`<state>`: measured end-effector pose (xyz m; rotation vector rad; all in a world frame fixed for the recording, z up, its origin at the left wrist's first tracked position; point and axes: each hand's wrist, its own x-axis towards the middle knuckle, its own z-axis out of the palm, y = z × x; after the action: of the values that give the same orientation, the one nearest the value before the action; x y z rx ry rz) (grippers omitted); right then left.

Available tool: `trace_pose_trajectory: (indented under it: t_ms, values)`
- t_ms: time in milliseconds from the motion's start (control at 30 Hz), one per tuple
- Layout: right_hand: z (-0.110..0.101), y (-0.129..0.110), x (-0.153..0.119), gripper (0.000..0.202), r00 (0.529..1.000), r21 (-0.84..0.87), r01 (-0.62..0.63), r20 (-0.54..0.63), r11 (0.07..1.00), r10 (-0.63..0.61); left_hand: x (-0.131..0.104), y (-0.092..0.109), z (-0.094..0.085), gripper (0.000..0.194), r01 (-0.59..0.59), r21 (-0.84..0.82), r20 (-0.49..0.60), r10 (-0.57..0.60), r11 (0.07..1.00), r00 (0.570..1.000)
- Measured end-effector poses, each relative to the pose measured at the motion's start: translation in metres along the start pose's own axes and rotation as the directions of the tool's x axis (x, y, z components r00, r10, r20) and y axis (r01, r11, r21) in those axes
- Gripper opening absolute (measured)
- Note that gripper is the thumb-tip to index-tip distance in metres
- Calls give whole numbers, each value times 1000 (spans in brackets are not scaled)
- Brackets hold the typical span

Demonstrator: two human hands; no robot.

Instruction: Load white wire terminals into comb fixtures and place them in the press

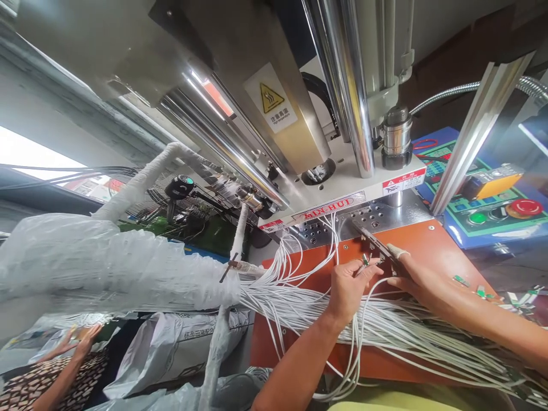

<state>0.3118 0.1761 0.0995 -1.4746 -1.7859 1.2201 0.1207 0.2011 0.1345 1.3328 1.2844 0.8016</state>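
Observation:
My left hand (347,285) is closed in a pinch on a small cable connector (365,260) with a bit of green on it. The connector sits close beside a dark metal mold bar (377,246) with small slots along it. My right hand (406,273) grips the near end of this bar, its thumb or finger wearing a pale covering. The bar's far end reaches the perforated metal plate of the press. Under both hands a thick bundle of white cables (299,299) runs across the orange-brown work surface (428,251).
Above stands a press (317,214) with steel columns and a hot-surface warning label (270,98). To the right are a control panel (488,214) with a red button and loose connectors (483,292). Plastic-wrapped cables (128,268) hang left. A co-worker's hands (83,339) show lower left.

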Motion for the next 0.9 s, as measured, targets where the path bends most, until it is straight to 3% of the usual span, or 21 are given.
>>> trace_pose_trajectory:
  t_ms: [167,267,367,633,900]
  values:
    - [0,-3,1,37,999,-29,-49,-15,998,49,6,-11,0,12,-245,186,-22,253,952,967]
    - [-1,-3,0,38,1000,18,-19,-8,1000,19,10,-21,2,8,-409,302,26,422,861,906]
    - [0,3,1,38,1000,34,14,-24,999,-13,13,-27,4,13,-505,391,74,520,770,851]
    - [6,17,5,39,999,0,7,-48,1000,-7,14,-35,4,14,-563,514,132,588,647,798]
    - [9,19,8,50,998,56,25,-52,998,-22,19,-26,3,14,-590,493,179,589,640,788]
